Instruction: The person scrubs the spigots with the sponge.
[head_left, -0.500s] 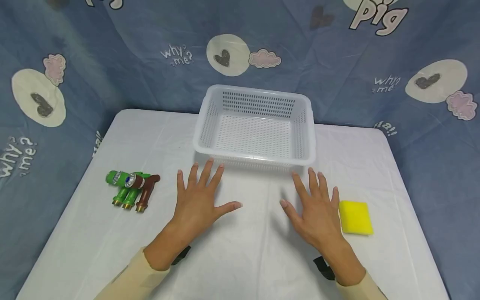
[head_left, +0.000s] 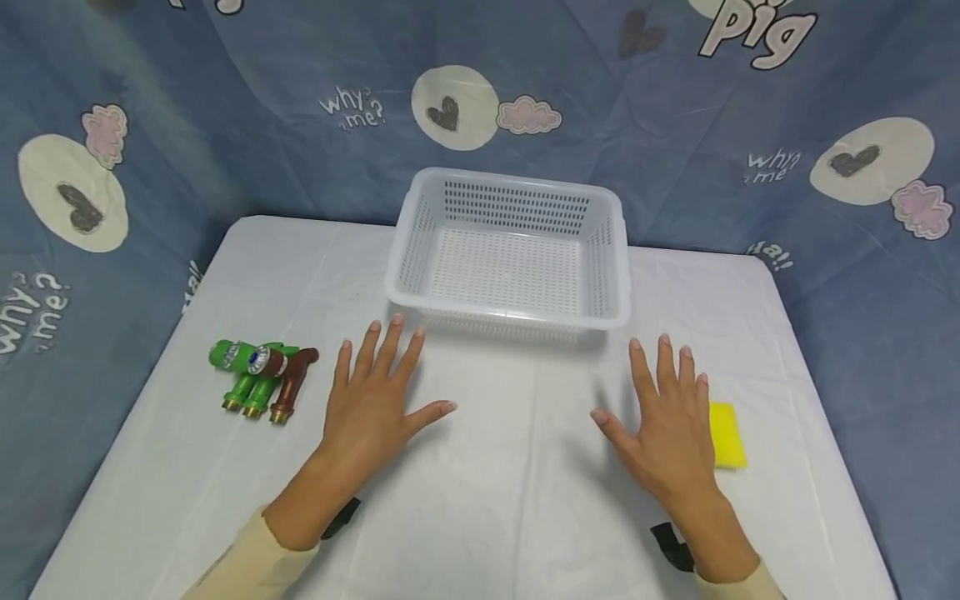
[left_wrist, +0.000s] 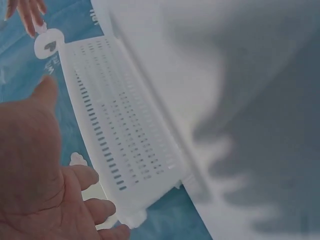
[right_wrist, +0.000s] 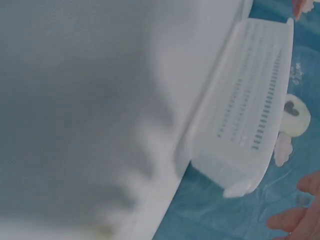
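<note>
My left hand hovers over the white table with its fingers spread and holds nothing. To its left lie several green and brown pistol-shaped pieces, looking like hose spray nozzles, with brass-coloured ends and silvery round heads. My right hand, spread too, holds nothing. It partly hides a yellow square pad, perhaps a sponge, on the table behind it. Beyond both hands stands a white slotted plastic basket with nothing inside. Its slotted side also shows in the left wrist view, beside the left fingers.
A white cloth covers the table. Behind and along both sides hangs a blue printed curtain. The basket sits at the table's back edge. Dark bands are on both wrists.
Both hands have moved apart, the left one leftward and the right one rightward. The right hand now covers part of the yellow pad. Nothing on the table has moved.
</note>
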